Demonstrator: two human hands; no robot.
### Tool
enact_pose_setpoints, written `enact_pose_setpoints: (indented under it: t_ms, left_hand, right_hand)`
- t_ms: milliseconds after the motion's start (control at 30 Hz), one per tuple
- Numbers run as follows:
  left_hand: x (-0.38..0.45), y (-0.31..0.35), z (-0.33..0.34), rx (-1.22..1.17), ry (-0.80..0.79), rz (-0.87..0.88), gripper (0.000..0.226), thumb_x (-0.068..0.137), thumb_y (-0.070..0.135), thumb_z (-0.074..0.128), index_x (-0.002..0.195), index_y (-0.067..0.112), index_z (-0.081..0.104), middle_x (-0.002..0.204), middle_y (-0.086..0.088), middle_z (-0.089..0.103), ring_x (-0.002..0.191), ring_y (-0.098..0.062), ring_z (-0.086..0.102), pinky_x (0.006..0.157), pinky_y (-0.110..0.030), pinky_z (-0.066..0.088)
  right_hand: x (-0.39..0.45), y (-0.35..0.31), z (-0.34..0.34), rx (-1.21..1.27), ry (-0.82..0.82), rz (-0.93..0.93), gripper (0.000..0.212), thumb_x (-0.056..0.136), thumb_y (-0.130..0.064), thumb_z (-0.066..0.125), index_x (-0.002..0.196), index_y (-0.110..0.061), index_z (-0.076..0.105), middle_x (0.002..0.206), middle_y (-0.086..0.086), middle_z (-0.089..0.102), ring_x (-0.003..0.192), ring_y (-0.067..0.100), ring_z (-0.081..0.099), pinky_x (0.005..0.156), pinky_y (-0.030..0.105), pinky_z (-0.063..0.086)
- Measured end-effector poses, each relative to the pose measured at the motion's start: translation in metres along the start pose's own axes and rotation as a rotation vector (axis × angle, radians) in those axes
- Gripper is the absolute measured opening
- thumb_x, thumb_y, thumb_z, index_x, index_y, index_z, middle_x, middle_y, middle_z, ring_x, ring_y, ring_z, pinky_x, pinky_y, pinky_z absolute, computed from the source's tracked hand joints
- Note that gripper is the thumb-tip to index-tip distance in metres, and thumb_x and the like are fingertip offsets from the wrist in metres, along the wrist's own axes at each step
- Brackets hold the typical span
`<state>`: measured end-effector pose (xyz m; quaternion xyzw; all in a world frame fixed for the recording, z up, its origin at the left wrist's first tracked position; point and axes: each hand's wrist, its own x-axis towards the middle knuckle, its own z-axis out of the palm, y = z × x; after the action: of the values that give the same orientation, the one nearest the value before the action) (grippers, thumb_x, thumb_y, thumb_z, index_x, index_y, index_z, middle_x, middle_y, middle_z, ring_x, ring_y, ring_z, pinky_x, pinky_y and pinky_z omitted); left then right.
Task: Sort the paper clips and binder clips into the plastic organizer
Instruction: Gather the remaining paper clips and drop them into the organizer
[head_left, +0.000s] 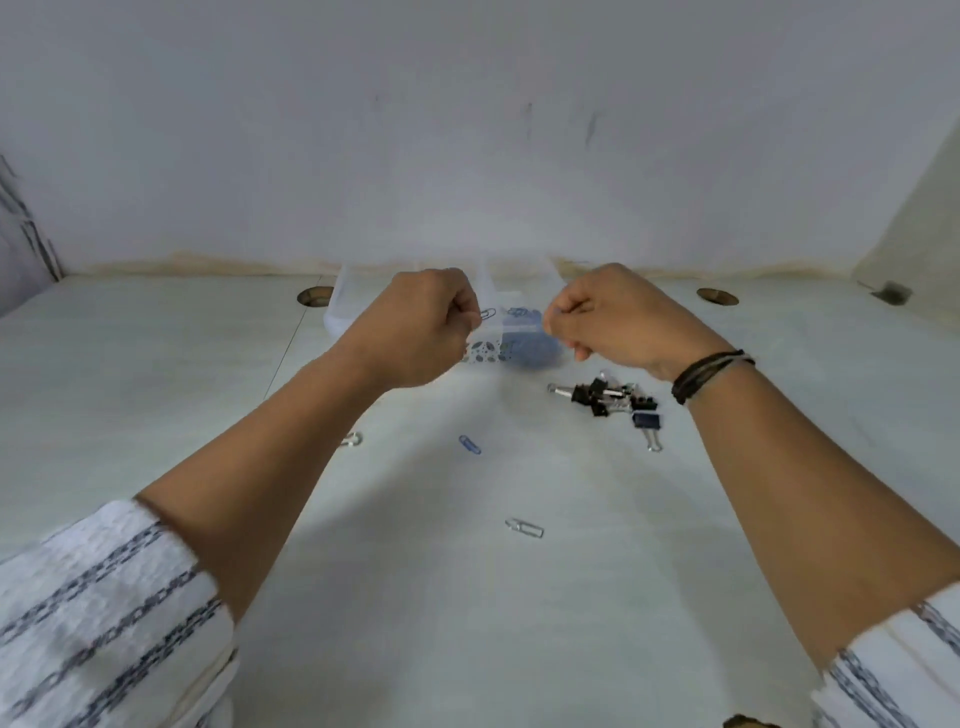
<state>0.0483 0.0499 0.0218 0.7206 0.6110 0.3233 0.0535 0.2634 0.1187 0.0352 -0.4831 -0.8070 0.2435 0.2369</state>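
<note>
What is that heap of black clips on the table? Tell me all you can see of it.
The heap of binder clips lies on the pale table, just below the right hand's wrist and near the clear organizer. The clips look black with shiny wire handles, tangled and touching. One darker clip lies at the heap's near edge. Neither hand touches them.

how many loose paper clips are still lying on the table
2: a blue paper clip near the middle of the table, and a silver paper clip nearer the person. The left forearm may hide others; a metal loop peeks out beside it.
</note>
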Motion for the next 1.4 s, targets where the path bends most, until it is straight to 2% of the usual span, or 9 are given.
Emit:
enact_pose_setpoints:
  t_ms: [133, 233, 367, 500, 600, 700, 1000, 1233, 1400]
  left_hand:
    - [0.062, 0.015, 0.008, 0.119, 0.022, -0.001, 0.014, 0.095, 0.016, 0.059, 0.095, 0.007, 0.069, 0.095, -0.006, 0.070, 0.090, -0.025, 0.063, 0.072, -0.028, 0.042]
    - [0.084, 0.022, 0.011, 0.158, -0.061, -0.048, 0.031, 0.092, 0.029, 0.069, 0.115, 0.009, 0.070, 0.112, -0.009, 0.072, 0.105, -0.028, 0.065, 0.087, -0.033, 0.052]
    - [0.063, 0.018, 0.002, 0.141, -0.012, 0.023, 0.023, 0.093, 0.016, 0.065, 0.116, 0.013, 0.071, 0.107, -0.004, 0.075, 0.087, -0.017, 0.067, 0.082, -0.027, 0.050]
    - [0.004, 0.015, 0.000, 0.129, -0.286, 0.139, 0.017, 0.088, 0.013, 0.067, 0.100, 0.020, 0.076, 0.089, 0.008, 0.073, 0.075, -0.007, 0.064, 0.074, -0.021, 0.052]
    - [-0.022, 0.004, 0.010, 0.099, -0.497, 0.150, 0.020, 0.087, 0.021, 0.075, 0.106, 0.026, 0.074, 0.098, 0.013, 0.068, 0.087, -0.002, 0.062, 0.080, -0.016, 0.049]
    - [-0.032, -0.010, 0.019, 0.070, -0.587, 0.153, 0.024, 0.088, 0.028, 0.075, 0.111, 0.028, 0.072, 0.105, 0.014, 0.063, 0.095, -0.003, 0.060, 0.084, -0.017, 0.047]
    - [-0.035, -0.010, 0.025, 0.087, -0.622, 0.125, 0.023, 0.088, 0.006, 0.060, 0.092, 0.028, 0.068, 0.091, 0.007, 0.070, 0.085, -0.010, 0.063, 0.081, -0.031, 0.054]
    - [-0.037, -0.006, 0.027, 0.156, -0.649, 0.084, 0.027, 0.088, 0.007, 0.052, 0.084, 0.033, 0.050, 0.085, 0.011, 0.063, 0.079, -0.012, 0.057, 0.069, -0.031, 0.049]
    - [-0.038, -0.007, 0.023, 0.131, -0.636, 0.052, 0.022, 0.087, 0.011, 0.056, 0.082, 0.030, 0.048, 0.080, 0.009, 0.059, 0.073, -0.014, 0.053, 0.066, -0.032, 0.046]
  right_hand:
    - [0.043, -0.012, -0.010, -0.125, 0.103, 0.011, 0.019, 0.088, -0.019, 0.069, 0.080, -0.003, 0.077, 0.067, 0.005, 0.073, 0.059, 0.014, 0.069, 0.065, 0.029, 0.056]
    - [0.064, -0.015, -0.004, -0.232, 0.068, 0.042, 0.022, 0.089, -0.020, 0.073, 0.089, 0.001, 0.077, 0.079, 0.013, 0.077, 0.077, 0.023, 0.074, 0.075, 0.030, 0.057]
    - [0.043, -0.016, -0.009, -0.332, 0.157, -0.043, 0.022, 0.087, -0.002, 0.064, 0.105, -0.001, 0.076, 0.101, 0.013, 0.077, 0.097, 0.026, 0.071, 0.084, 0.027, 0.056]
    - [-0.044, -0.028, 0.000, -0.281, -0.090, -0.084, 0.011, 0.088, -0.017, 0.070, 0.086, -0.023, 0.079, 0.068, -0.013, 0.071, 0.062, -0.002, 0.067, 0.053, 0.003, 0.045]
    - [-0.093, -0.028, 0.020, -0.305, -0.311, -0.033, 0.007, 0.085, -0.033, 0.078, 0.082, -0.026, 0.078, 0.073, -0.013, 0.074, 0.064, -0.009, 0.066, 0.056, 0.007, 0.048]
    - [-0.113, -0.021, 0.038, -0.312, -0.392, 0.022, 0.020, 0.081, -0.043, 0.080, 0.088, -0.025, 0.076, 0.080, -0.011, 0.075, 0.071, 0.000, 0.070, 0.070, 0.023, 0.058]
    - [-0.106, -0.029, 0.055, -0.283, -0.451, 0.054, 0.013, 0.087, -0.038, 0.072, 0.083, -0.026, 0.075, 0.078, -0.010, 0.074, 0.069, 0.007, 0.068, 0.062, 0.025, 0.052]
    - [-0.103, -0.031, 0.060, -0.294, -0.529, 0.038, 0.025, 0.079, -0.030, 0.067, 0.087, -0.006, 0.072, 0.086, 0.016, 0.073, 0.055, 0.012, 0.048, 0.054, 0.026, 0.040]
    - [-0.101, -0.027, 0.057, -0.252, -0.510, 0.024, 0.014, 0.079, -0.029, 0.069, 0.081, -0.016, 0.072, 0.072, 0.006, 0.072, 0.052, 0.009, 0.051, 0.052, 0.025, 0.043]
